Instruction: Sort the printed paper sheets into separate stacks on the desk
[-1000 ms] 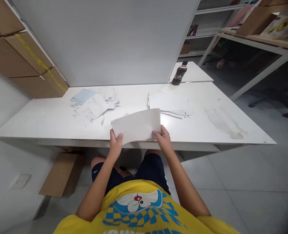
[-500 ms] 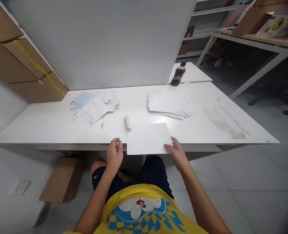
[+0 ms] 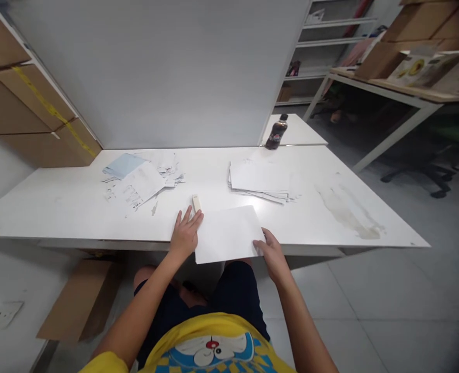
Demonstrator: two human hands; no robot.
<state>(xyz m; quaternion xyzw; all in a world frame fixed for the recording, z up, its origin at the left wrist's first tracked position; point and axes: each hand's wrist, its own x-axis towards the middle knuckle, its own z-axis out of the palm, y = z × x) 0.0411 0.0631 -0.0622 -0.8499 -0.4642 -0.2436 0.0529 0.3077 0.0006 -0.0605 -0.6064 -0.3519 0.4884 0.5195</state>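
Observation:
A sheet of white paper [image 3: 227, 234] reaches over the front edge of the table; whether several sheets lie together I cannot tell. My right hand [image 3: 272, 255] pinches its right edge, thumb on top. At the left edge of the paper, my left hand [image 3: 184, 235] has its fingers stretched out, resting flat by the sheet. Just beyond those fingertips lies a small cream-coloured oblong block [image 3: 196, 201], its near end close to the index finger and paper. Behind the sheet is a stack of white papers [image 3: 258, 176].
Torn, printed papers [image 3: 140, 181] and a light blue sheet [image 3: 124, 166] lie at the left of the white table [image 3: 74, 207]. A bottle of dark drink [image 3: 276, 132] stands at the back right. Cardboard boxes [image 3: 43, 150] are stacked at the left, beside a tall grey panel [image 3: 167, 72].
My left hand has moved forward from the table edge and its curled fingers have straightened beside the block. The right hand still holds the paper. The camera view has shifted slightly.

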